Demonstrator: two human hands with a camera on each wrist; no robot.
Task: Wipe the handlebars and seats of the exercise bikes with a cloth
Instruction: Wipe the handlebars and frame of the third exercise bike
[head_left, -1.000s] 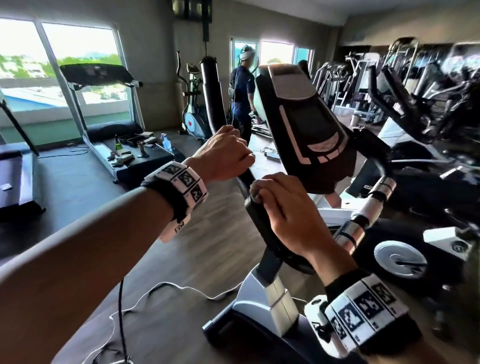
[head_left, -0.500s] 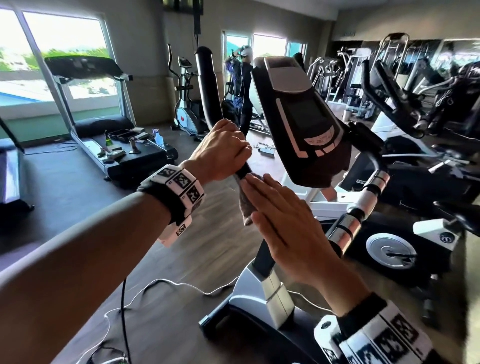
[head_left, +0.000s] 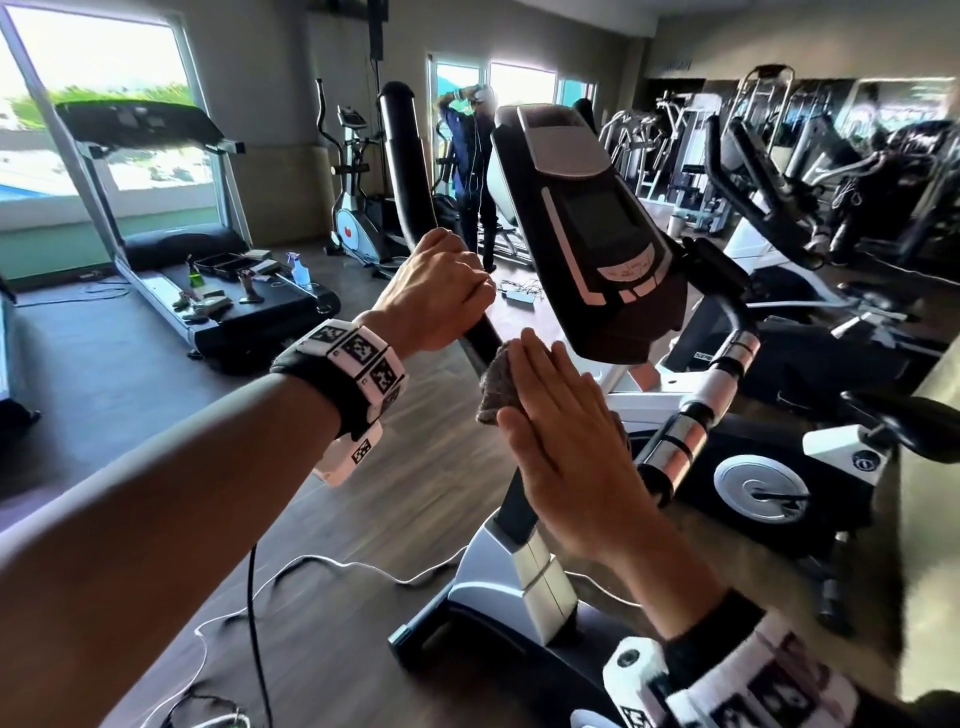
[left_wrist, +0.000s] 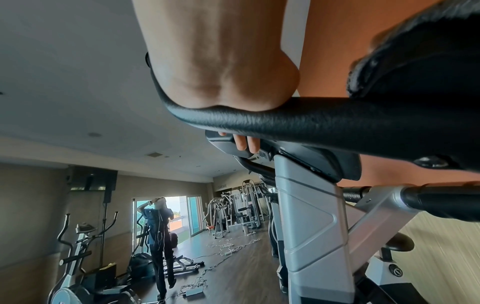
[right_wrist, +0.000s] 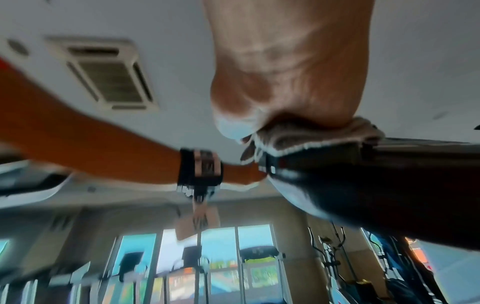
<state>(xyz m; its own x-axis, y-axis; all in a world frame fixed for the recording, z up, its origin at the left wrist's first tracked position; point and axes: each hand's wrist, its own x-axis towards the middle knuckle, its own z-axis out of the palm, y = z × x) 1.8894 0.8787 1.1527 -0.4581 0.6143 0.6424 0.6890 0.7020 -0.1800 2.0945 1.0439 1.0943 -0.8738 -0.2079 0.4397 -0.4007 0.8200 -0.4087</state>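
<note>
In the head view my left hand (head_left: 441, 291) grips the exercise bike's black left handlebar (head_left: 402, 156) just below its upright part. My right hand (head_left: 561, 415) lies flat with straight fingers and presses a grey cloth (head_left: 496, 387) against the same bar, right below the left hand. The left wrist view shows the textured handlebar (left_wrist: 311, 121) under my palm, with fingertips (left_wrist: 244, 144) curled beneath it. The blurred right wrist view shows the cloth (right_wrist: 311, 133) squeezed between my palm and the dark bar (right_wrist: 389, 185). The console (head_left: 587, 208) stands just right of both hands.
The right handlebar (head_left: 696, 410) with silver sensor bands is beside my right hand. A treadmill (head_left: 208, 312) at left carries a spray bottle (head_left: 298, 267) and small items. Another person (head_left: 475, 171) stands beyond, cables (head_left: 311, 566) cross the floor, more bikes (head_left: 779, 208) at right.
My right hand has uncurled from around the bar and now lies flat on the cloth, higher up and closer to the left hand. The left hand keeps its grip.
</note>
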